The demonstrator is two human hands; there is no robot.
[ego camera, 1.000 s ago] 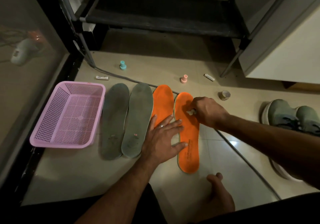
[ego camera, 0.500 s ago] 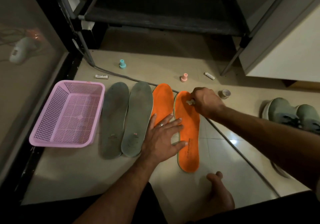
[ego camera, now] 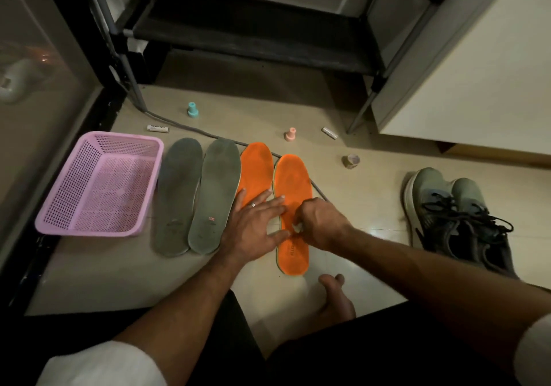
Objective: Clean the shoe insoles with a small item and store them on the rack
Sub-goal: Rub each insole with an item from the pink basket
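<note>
Several insoles lie side by side on the tiled floor: two grey ones (ego camera: 182, 195) (ego camera: 216, 192) and two orange ones (ego camera: 256, 168) (ego camera: 292, 183). My left hand (ego camera: 253, 230) lies flat, fingers spread, across the lower part of both orange insoles. My right hand (ego camera: 319, 224) is closed on a small white item (ego camera: 297, 228) pressed against the middle of the right orange insole. The dark shoe rack (ego camera: 253, 34) stands at the back.
A pink plastic basket (ego camera: 98, 186) sits left of the insoles. A grey cable (ego camera: 179, 125) runs behind them. Small teal (ego camera: 193, 109) and pink (ego camera: 289, 134) pieces, two white tubes, a tape roll (ego camera: 350, 161) and a pair of grey shoes (ego camera: 456, 218) lie around. My bare foot (ego camera: 337, 299) is in front.
My right hand has slid with the small white item from the toe end of the right orange insole down to its middle. My left hand has stayed flat on the insoles.
</note>
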